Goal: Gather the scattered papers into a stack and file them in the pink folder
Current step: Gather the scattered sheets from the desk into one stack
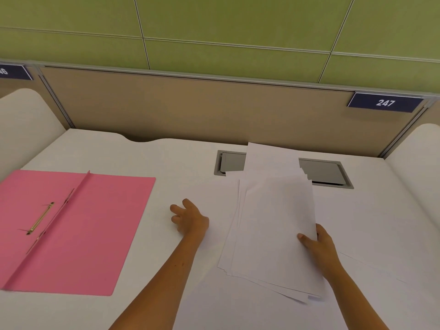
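Papers (273,225) lie in a loose, uneven pile right of centre on the white desk (190,160), long axis running away from the person. Right hand (317,244) pinches their near right edge. Left hand (189,219), fingers loosely spread and holding nothing, sits between pile and open pink folder (95,229) well to the left.

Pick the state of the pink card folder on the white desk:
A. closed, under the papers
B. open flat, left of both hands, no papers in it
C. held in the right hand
B: the pink card folder lies open with its brass fastener bare.
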Demonstrator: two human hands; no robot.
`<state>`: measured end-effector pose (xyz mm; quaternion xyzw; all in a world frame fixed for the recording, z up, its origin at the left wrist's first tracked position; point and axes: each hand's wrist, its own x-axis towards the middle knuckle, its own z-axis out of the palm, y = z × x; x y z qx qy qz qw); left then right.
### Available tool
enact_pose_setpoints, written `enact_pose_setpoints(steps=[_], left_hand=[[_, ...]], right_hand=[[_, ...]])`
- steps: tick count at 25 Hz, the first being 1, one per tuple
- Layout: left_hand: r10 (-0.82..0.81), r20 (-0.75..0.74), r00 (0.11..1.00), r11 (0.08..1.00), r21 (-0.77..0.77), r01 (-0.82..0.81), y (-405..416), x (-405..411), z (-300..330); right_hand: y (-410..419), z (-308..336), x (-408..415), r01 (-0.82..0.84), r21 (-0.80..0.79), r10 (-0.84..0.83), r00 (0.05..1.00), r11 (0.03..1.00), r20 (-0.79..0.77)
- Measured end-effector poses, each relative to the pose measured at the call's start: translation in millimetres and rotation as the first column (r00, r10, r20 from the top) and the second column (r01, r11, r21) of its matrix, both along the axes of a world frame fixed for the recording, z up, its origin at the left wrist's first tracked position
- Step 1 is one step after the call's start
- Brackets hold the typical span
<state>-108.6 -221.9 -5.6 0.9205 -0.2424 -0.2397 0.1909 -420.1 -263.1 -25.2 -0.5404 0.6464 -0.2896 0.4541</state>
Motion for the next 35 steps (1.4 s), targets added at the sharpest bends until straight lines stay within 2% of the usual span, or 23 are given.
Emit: enact_pose_setpoints(steps=[3, 9, 14, 16, 19, 24, 26, 28, 31, 35], left_hand=[[0.022, -0.031, 0.999, 1.000, 0.022, -0.021, -2.3, -0.6, 1.1], [-0.013, 0.048, 0.999, 0.994, 0.105, 0.007, -4.0, -2.7, 4.5], [0.058, -0.055, 0.997, 0.993, 0.107, -0.052, 1.0, 7.0, 3.7], [0.049, -0.104, 0.993, 0.999, 0.008, -0.049, 6.2, 9.8, 2.5], [0.002, -0.134, 0.991, 0.974, -0.222, -0.033, 14.1, 15.1, 3.8], [0.097, -0.115, 0.989, 0.887, -0.441, -0.138, 31.9, 67.2, 18.3], [0.168, -0.185, 0.968, 0.809, -0.536, -0.242, 45.3, 89.9, 30.6], [0.217, -0.335, 0.917, 0.703, -0.598, -0.385, 61.0, 98.6, 48.1], [0.138, -0.595, 0.792, 0.571, -0.605, -0.555, 83.3, 80.0, 72.4], [-0.027, -0.776, 0.630, 0.569, -0.531, -0.629, 111.0, 22.4, 74.4]], right_hand=[[0.6, 0.1, 1.1, -0.001, -0.010, 0.001, 1.000, 1.000, -0.018], [1.5, -0.7, 1.8, 0.004, -0.023, -0.004, 1.000, 1.000, -0.014], [1.3, -1.1, 1.9, 0.000, -0.029, -0.001, 1.000, 1.000, -0.007], [0.7, -0.8, 2.2, 0.008, -0.023, -0.008, 1.000, 1.000, 0.002], [-0.2, -0.1, 2.3, 0.003, -0.015, -0.003, 1.000, 1.000, 0.007], [-1.4, 4.2, 3.3, 0.007, -0.014, -0.007, 1.000, 1.000, 0.002], [0.2, 6.5, 6.8, 0.012, -0.008, -0.012, 0.999, 1.000, 0.031], [4.5, 9.5, 15.3, 0.012, -0.008, -0.011, 0.995, 1.000, 0.100], [14.9, 16.6, 40.2, 0.014, 0.004, -0.014, 0.981, 1.000, 0.196], [31.3, 15.0, 82.0, 0.008, 0.070, -0.029, 0.952, 0.998, 0.303]])
